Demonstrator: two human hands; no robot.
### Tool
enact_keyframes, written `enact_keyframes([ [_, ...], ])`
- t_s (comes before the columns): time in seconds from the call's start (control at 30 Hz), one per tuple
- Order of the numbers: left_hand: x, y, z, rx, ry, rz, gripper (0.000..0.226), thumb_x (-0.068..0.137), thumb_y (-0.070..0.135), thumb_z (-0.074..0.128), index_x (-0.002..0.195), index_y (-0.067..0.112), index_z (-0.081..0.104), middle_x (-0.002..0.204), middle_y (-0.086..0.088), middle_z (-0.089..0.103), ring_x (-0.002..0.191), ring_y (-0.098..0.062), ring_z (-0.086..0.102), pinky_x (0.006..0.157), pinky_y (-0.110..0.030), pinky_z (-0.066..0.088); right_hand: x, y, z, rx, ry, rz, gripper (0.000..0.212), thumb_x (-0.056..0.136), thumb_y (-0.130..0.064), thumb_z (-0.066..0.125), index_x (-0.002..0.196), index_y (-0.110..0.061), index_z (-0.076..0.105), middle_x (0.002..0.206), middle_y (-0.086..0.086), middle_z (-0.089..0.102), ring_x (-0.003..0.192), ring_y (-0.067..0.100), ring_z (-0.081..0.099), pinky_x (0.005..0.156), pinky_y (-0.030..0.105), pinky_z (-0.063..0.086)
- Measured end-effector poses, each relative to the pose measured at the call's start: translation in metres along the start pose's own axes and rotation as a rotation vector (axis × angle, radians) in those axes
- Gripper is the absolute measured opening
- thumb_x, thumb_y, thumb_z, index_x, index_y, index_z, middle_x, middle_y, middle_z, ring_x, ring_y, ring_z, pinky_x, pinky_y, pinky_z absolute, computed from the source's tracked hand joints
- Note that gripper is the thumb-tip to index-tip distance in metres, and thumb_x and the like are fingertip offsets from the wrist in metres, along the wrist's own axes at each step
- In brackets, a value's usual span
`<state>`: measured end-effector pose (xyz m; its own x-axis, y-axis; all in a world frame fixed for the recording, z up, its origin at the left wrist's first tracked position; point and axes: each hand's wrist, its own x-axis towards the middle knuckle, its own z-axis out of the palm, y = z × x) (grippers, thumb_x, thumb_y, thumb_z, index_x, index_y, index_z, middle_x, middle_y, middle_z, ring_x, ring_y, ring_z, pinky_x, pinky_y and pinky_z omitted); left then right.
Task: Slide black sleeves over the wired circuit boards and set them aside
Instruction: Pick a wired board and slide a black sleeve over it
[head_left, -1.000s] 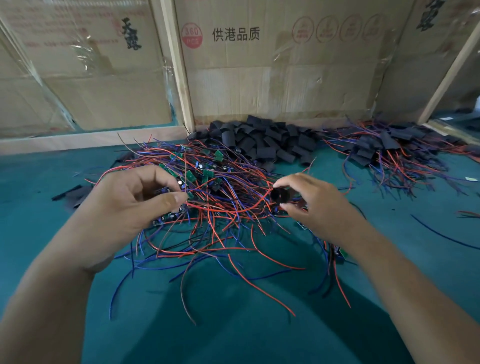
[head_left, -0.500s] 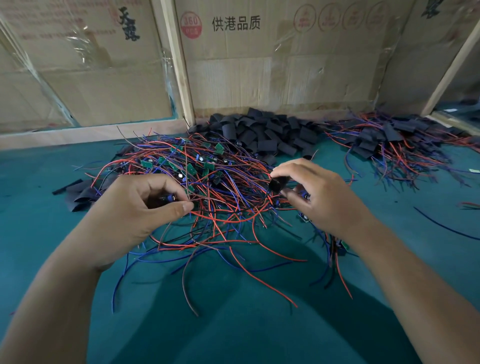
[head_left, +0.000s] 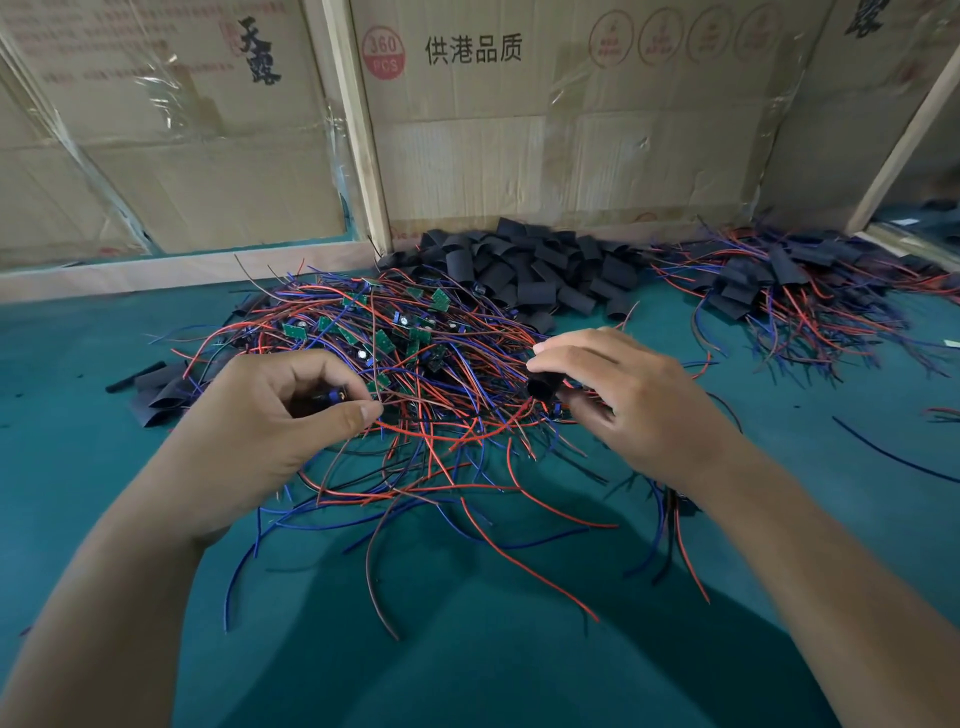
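A tangled heap of small green circuit boards (head_left: 384, 332) with red and blue wires lies in the middle of the green table. My left hand (head_left: 270, 415) pinches one wired board (head_left: 324, 399) at the heap's near left edge; the board is mostly hidden in my curled fingers. My right hand (head_left: 618, 395) holds a black sleeve (head_left: 543, 385) between thumb and fingers, its open end facing left, a short gap from the left hand. A pile of loose black sleeves (head_left: 524, 270) sits behind the heap. Sleeved boards with wires (head_left: 779, 283) are heaped at the back right.
Cardboard panels (head_left: 545, 130) on wooden posts (head_left: 358, 130) wall off the back of the table. A few flat black sleeves (head_left: 156, 392) lie at the left. A loose blue wire (head_left: 893, 454) lies at the right. Bare green tabletop (head_left: 467, 649) spreads near me.
Both hands have stayed over the heap, keeping hold of the board and the sleeve. The view has shifted slightly; the right hand turned the sleeve a little toward the left hand.
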<state>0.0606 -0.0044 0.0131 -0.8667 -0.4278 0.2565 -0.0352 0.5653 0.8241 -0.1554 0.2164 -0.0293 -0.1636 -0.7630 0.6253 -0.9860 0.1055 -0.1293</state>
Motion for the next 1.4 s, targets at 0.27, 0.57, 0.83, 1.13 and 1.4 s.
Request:
enact_keyframes([
  [0.27, -0.001, -0.002, 0.001, 0.001, -0.068, -0.023, 0.022, 0.069, 0.039, 0.075, 0.078, 0.019, 0.073, 0.072, -0.010, 0.067, 0.060, -0.006, 0.050, 0.057, -0.014, 0.039, 0.000, 0.002, -0.001, 0.004, 0.024, 0.043, 0.039, 0.085, 0.005, 0.068, 0.119, -0.014, 0.067, 0.122, -0.001, 0.065, 0.112, 0.023, 0.061, 0.082, 0.044, 0.055],
  [0.57, 0.001, -0.005, -0.001, 0.022, -0.062, -0.011, 0.023, 0.071, 0.040, 0.075, 0.082, 0.020, 0.074, 0.071, -0.009, 0.065, 0.061, -0.008, 0.049, 0.057, -0.018, 0.038, 0.000, -0.001, -0.001, 0.024, 0.015, 0.026, 0.039, 0.086, 0.005, 0.068, 0.119, -0.014, 0.068, 0.122, -0.002, 0.065, 0.112, 0.021, 0.061, 0.083, 0.039, 0.054],
  [0.83, 0.001, -0.004, -0.001, -0.012, -0.014, -0.028, 0.024, 0.071, 0.041, 0.075, 0.082, 0.020, 0.073, 0.074, -0.017, 0.065, 0.063, -0.017, 0.047, 0.065, -0.032, 0.035, -0.001, 0.001, 0.003, 0.030, -0.016, -0.026, 0.036, 0.087, 0.000, 0.070, 0.119, -0.017, 0.070, 0.120, -0.003, 0.065, 0.111, 0.018, 0.059, 0.076, 0.041, 0.056],
  [1.13, 0.000, -0.002, -0.001, -0.010, 0.031, -0.016, 0.026, 0.070, 0.046, 0.072, 0.079, 0.022, 0.073, 0.073, -0.022, 0.061, 0.060, -0.018, 0.040, 0.054, -0.026, 0.029, 0.000, -0.002, 0.004, 0.092, -0.022, -0.030, 0.034, 0.088, -0.001, 0.070, 0.119, -0.015, 0.069, 0.119, -0.002, 0.065, 0.111, 0.022, 0.061, 0.080, 0.044, 0.055],
  [1.4, 0.003, 0.000, 0.019, -0.092, 0.072, -0.033, 0.015, 0.074, 0.032, 0.079, 0.081, 0.022, 0.071, 0.077, -0.010, 0.069, 0.064, -0.011, 0.056, 0.061, -0.018, 0.044, 0.001, -0.018, 0.011, 0.036, 0.006, -0.059, 0.028, 0.089, -0.025, 0.071, 0.115, -0.017, 0.070, 0.109, -0.005, 0.068, 0.100, 0.019, 0.063, 0.089, 0.038, 0.046],
])
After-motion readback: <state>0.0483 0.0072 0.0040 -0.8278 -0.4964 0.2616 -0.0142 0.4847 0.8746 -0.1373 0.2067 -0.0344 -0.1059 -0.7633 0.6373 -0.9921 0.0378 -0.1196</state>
